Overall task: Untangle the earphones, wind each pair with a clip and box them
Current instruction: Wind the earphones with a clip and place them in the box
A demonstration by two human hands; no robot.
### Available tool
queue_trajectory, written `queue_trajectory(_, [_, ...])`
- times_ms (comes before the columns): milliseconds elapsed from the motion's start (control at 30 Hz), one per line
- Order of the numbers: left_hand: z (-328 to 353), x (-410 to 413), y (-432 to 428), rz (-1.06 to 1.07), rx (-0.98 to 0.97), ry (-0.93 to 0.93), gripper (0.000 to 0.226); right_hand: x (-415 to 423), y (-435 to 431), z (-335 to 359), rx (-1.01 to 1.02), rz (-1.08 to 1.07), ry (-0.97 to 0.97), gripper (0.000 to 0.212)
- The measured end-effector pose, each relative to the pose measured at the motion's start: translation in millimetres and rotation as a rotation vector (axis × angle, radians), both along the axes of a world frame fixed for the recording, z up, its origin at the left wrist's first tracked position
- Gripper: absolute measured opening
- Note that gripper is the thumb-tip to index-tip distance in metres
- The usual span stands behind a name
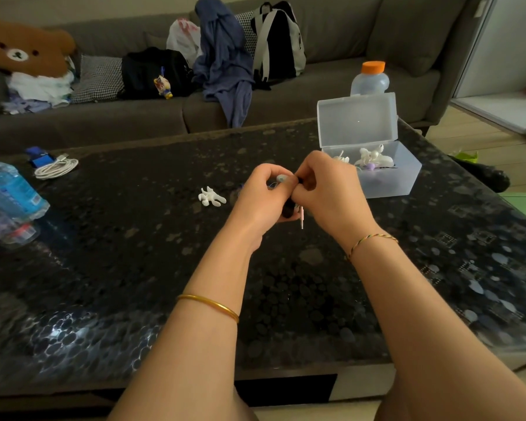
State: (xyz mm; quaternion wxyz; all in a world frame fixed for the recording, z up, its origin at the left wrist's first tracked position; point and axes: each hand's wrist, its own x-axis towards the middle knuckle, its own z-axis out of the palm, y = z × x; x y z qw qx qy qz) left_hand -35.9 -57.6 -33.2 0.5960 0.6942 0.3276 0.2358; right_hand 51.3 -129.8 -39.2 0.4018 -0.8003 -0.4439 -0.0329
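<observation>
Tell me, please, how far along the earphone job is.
Done: wound white earphones lie in the clear plastic box. In hand: left hand and right hand grip another pair, jack dangling. Left: boxing it; the white hand-shaped clip lies unused.

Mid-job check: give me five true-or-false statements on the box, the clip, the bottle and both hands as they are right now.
1. The clear box stands with its lid open. True.
2. The box holds nothing. False: boxed earphones, white and wound, lie inside it.
3. A white clip lies on the table, to the left of the hands. True.
4. The left hand rests flat on the table. False: it and the right hand are raised and curled round the held earphones.
5. The bottle behind the box has a blue cap. False: its cap is orange.
</observation>
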Motion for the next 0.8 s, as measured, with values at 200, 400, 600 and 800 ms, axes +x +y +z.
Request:
queue_trajectory(200, [2.8, -2.5, -0.1, -0.048, -0.044, -0.058, 0.013, -2.8, 1.1, -3.4, 0.034, -0.014, -0.056, 0.015])
queue_trajectory(400, [2.2, -1.1, -2.6, 0.067, -0.022, -0.078, 0.015, -4.4, 2.7, -3.4, 0.034, 0.034, -0.089, 0.016])
queue_trajectory(600, [0.9, -0.8, -0.6, 0.030, -0.152, -0.079, 0.015, 2.8, -3.8, -4.7, 0.106, 0.064, 0.070, 0.021])
queue_trajectory(800, [-0.2, 7.8, -1.7, 0.036, -0.233, -0.125, 0.017, 10.2, -8.7, -5.8, 0.173, -0.002, 0.173, 0.027])
